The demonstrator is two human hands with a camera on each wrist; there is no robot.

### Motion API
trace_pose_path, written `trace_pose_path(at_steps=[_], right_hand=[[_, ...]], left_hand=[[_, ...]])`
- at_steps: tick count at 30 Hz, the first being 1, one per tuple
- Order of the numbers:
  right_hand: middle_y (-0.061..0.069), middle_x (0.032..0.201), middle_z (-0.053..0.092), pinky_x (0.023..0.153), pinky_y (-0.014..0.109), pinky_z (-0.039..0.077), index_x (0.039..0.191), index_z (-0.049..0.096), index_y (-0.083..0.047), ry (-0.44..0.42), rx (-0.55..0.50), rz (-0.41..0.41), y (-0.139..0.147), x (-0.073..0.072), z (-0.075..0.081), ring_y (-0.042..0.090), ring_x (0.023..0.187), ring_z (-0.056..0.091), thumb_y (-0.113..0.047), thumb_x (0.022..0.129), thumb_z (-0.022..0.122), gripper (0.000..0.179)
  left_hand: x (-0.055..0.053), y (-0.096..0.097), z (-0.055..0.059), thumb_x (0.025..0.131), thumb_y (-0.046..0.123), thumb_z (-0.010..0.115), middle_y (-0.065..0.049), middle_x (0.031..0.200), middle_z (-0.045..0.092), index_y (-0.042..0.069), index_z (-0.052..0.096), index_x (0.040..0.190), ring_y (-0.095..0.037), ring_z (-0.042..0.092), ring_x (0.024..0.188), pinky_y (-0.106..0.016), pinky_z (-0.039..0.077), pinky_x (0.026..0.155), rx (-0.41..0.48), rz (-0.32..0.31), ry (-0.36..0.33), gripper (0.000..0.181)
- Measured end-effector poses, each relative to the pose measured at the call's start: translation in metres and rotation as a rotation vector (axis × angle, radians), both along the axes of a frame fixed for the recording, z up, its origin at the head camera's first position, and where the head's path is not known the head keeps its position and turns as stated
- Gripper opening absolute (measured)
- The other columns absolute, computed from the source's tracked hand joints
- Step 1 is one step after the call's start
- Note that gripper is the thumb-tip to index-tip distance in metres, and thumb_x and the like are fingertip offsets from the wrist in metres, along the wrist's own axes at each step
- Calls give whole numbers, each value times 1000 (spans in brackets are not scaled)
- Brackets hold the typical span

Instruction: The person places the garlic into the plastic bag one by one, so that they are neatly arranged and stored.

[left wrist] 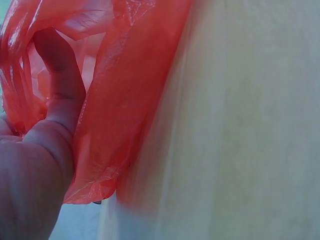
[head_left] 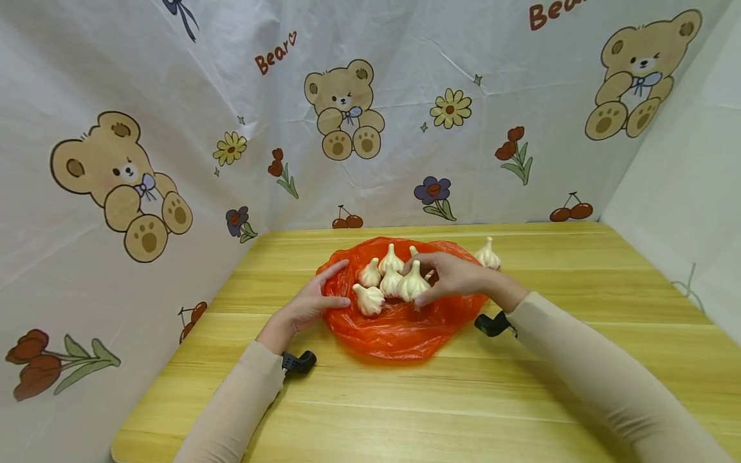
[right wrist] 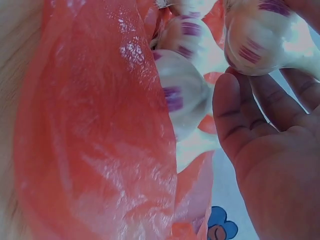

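A red plastic bag (head_left: 376,337) lies spread open on the table with several garlic bulbs (head_left: 368,299) clustered in it. At its left rim my left hand (head_left: 307,302) rests against the plastic, thumb and index finger spread apart. In the left wrist view a digit (left wrist: 62,75) of that hand reaches inside the red film. Over the right part of the bag my right hand (head_left: 454,275) pinches one garlic bulb (right wrist: 255,37) between thumb and fingers. Purple streaks mark the white bulbs in the right wrist view.
Another garlic bulb (head_left: 488,254) stands on the wooden table (head_left: 405,411), just beyond the bag's right side. A white curtain (head_left: 399,154) printed with bears and flowers hangs behind the table and along its left. A thin cable (head_left: 689,286) shows at the right wall.
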State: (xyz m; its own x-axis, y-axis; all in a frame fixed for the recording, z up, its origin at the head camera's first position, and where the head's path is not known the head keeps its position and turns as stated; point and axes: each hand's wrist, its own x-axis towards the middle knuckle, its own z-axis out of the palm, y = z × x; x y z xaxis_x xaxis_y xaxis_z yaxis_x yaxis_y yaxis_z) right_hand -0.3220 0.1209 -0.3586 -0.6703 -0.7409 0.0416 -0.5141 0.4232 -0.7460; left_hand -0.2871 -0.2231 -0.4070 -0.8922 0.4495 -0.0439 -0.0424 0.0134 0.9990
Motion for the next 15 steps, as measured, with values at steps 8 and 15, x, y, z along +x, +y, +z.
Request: trace_pose_path(at_steps=[8, 15], right_hand=[[4, 91, 56, 73, 32, 46, 121, 62, -21, 8, 36, 37, -11, -3, -3, 34, 91, 53, -27, 79, 91, 51], [2, 97, 60, 81, 33, 52, 120, 61, -25, 25, 81, 17, -19, -1, -5, 25, 94, 56, -31, 77, 92, 53]], left_hand=[[-1, 0, 0, 90, -9, 67, -10, 168, 21, 27, 26, 164, -32, 46, 140, -37, 57, 101, 1, -9, 4, 92], [0, -1, 0, 90, -9, 68, -9, 168, 21, 27, 27, 164, -33, 45, 141, -37, 57, 101, 0, -2, 3, 92]])
